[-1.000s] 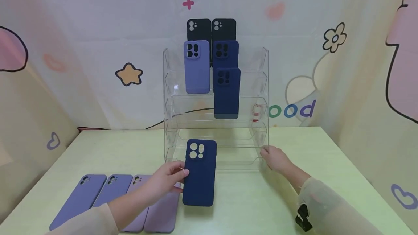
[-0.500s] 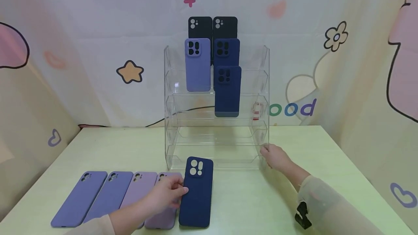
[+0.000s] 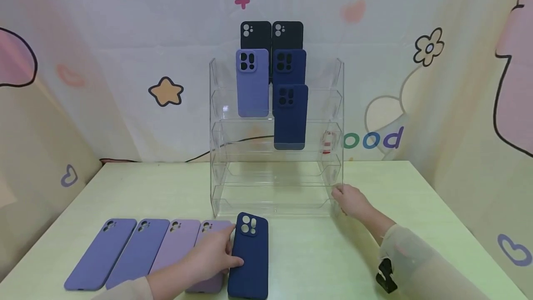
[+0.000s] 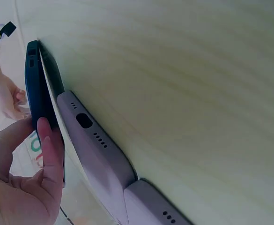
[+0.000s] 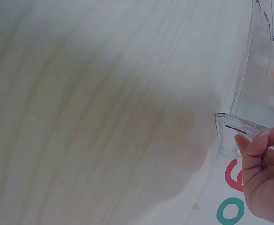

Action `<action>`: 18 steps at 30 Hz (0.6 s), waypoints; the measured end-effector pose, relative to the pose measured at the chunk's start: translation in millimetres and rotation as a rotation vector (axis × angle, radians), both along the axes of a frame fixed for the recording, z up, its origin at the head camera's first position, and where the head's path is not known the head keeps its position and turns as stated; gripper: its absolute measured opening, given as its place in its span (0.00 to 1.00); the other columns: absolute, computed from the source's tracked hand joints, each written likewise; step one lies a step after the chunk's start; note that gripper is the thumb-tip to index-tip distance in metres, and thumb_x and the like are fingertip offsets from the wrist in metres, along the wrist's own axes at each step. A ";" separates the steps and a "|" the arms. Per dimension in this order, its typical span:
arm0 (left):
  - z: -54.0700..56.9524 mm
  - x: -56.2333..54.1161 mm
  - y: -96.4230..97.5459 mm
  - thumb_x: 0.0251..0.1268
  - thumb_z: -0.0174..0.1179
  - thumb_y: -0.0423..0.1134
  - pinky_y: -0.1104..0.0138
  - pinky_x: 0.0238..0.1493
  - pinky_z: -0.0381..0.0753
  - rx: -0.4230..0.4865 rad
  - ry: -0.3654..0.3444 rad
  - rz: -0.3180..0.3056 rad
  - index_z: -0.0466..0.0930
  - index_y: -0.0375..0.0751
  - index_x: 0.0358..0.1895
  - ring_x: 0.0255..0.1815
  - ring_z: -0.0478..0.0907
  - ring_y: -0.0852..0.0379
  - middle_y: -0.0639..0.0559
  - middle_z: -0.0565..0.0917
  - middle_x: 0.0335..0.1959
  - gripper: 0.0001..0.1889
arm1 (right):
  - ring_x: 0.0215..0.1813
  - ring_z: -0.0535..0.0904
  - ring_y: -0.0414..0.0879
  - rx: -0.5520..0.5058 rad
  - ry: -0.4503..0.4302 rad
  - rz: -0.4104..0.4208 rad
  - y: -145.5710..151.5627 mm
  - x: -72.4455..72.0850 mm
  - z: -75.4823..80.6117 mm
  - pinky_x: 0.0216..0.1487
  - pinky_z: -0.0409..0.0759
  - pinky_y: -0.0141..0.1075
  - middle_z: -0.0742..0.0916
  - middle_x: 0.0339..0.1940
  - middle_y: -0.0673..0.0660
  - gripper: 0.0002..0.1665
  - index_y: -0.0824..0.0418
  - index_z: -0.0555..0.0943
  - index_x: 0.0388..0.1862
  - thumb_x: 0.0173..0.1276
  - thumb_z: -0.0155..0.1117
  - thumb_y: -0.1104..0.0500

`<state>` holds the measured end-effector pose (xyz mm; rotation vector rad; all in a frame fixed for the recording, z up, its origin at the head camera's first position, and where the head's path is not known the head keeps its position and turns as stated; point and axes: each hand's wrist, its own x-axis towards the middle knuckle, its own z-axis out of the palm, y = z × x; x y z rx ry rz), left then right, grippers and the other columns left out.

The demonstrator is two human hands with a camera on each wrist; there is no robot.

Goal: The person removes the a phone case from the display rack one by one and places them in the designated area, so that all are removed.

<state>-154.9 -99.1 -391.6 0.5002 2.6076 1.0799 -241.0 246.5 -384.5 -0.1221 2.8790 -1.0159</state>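
My left hand (image 3: 212, 253) pinches a dark blue phone case (image 3: 250, 263) by its left edge, thumb on the back face. In the left wrist view the case (image 4: 33, 84) stands on edge close over the table, beside a lilac case (image 4: 97, 145). Two lilac cases (image 3: 176, 240) and two periwinkle cases (image 3: 100, 253) lie in a row to its left, one partly behind my hand. My right hand (image 3: 351, 200) grips the lower right side panel of a clear acrylic tiered rack (image 3: 275, 192); in the right wrist view its fingers (image 5: 256, 145) curl at the panel's edge.
On the rack's upper tiers stand two black cases (image 3: 255, 35), a periwinkle case (image 3: 252, 91) and two dark blue cases (image 3: 290, 119). A printed curtain (image 3: 125, 59) hangs behind the pale wooden table (image 3: 325, 258).
My left hand has brought the dark blue case down and toward me, from in front of the rack to beside the row of cases. My right hand stays at the rack.
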 end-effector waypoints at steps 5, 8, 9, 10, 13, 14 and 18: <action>0.2 -1.2 3.9 0.48 0.71 0.38 0.64 0.23 0.73 -0.112 0.018 -0.009 0.51 0.26 0.69 0.14 0.74 0.57 0.52 0.77 0.16 0.48 | 0.16 0.64 0.42 0.002 -0.003 -0.001 -0.8 0.1 0.0 0.21 0.66 0.35 0.70 0.15 0.52 0.21 0.74 0.73 0.46 0.69 0.36 0.61; 2.2 -4.7 8.1 0.47 0.72 0.41 0.57 0.35 0.77 -0.227 0.037 0.010 0.56 0.28 0.68 0.28 0.80 0.52 0.43 0.83 0.30 0.47 | 0.15 0.64 0.42 -0.003 -0.005 -0.003 -0.5 -0.3 -0.3 0.21 0.66 0.35 0.70 0.15 0.52 0.20 0.73 0.73 0.46 0.69 0.37 0.61; 3.0 -6.1 9.7 0.47 0.72 0.41 0.56 0.38 0.77 -0.264 0.042 0.014 0.57 0.29 0.68 0.32 0.79 0.51 0.41 0.83 0.36 0.46 | 0.16 0.64 0.42 -0.002 -0.006 -0.003 -0.4 -0.6 -0.4 0.21 0.66 0.34 0.70 0.14 0.52 0.19 0.71 0.73 0.43 0.69 0.37 0.61; 3.8 -7.0 11.3 0.47 0.72 0.42 0.54 0.42 0.77 -0.307 0.058 0.013 0.60 0.30 0.67 0.37 0.79 0.50 0.40 0.83 0.41 0.44 | 0.16 0.64 0.43 -0.003 -0.008 -0.003 -0.4 -0.7 -0.5 0.21 0.66 0.35 0.70 0.15 0.52 0.18 0.71 0.73 0.42 0.70 0.37 0.60; 5.6 -6.3 15.6 0.48 0.71 0.43 0.54 0.43 0.78 -0.410 0.130 -0.035 0.68 0.34 0.62 0.42 0.80 0.49 0.42 0.82 0.46 0.37 | 0.16 0.64 0.42 -0.003 -0.014 -0.003 -0.4 -1.3 -1.1 0.21 0.66 0.34 0.70 0.15 0.52 0.18 0.70 0.73 0.41 0.70 0.37 0.60; 5.8 -5.0 16.9 0.50 0.70 0.45 0.55 0.42 0.78 -0.447 0.176 -0.069 0.70 0.35 0.61 0.42 0.80 0.49 0.43 0.82 0.45 0.34 | 0.16 0.64 0.43 -0.001 -0.013 0.000 -0.5 -1.2 -1.0 0.21 0.66 0.34 0.70 0.15 0.52 0.17 0.70 0.72 0.39 0.70 0.36 0.60; 4.7 3.4 18.5 0.54 0.64 0.57 0.58 0.45 0.78 -0.566 0.357 -0.267 0.71 0.45 0.62 0.50 0.76 0.51 0.47 0.77 0.53 0.33 | 0.15 0.64 0.43 -0.009 -0.009 -0.004 -0.9 -0.6 -0.4 0.21 0.66 0.35 0.70 0.14 0.52 0.18 0.71 0.73 0.41 0.69 0.37 0.61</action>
